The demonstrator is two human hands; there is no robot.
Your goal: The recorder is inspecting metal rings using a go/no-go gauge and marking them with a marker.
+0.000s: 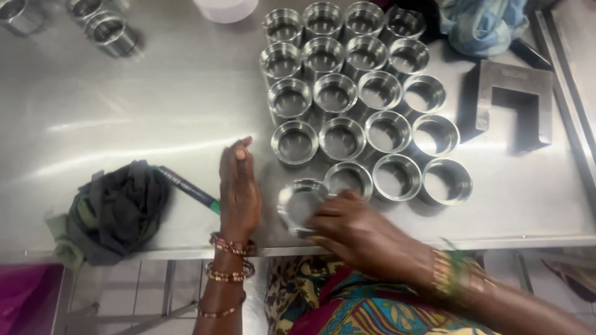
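Gripping one steel ring (300,205) w/ right hand (360,232), fingers clamped on it at table (155,111) edge, below the ring rows (354,93). Resting left hand (239,189) flat, open, beside it. Approx. 19 arrayed; 3 loose rings (93,22) sitting far left.

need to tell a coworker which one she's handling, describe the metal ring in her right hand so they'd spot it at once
On the steel table, find the block of shiny metal rings standing in rows. At its near-left corner, by the table edge, one ring is tilted in the right hand; all the others sit flat and untouched.

No packages, labels, signs, screens.
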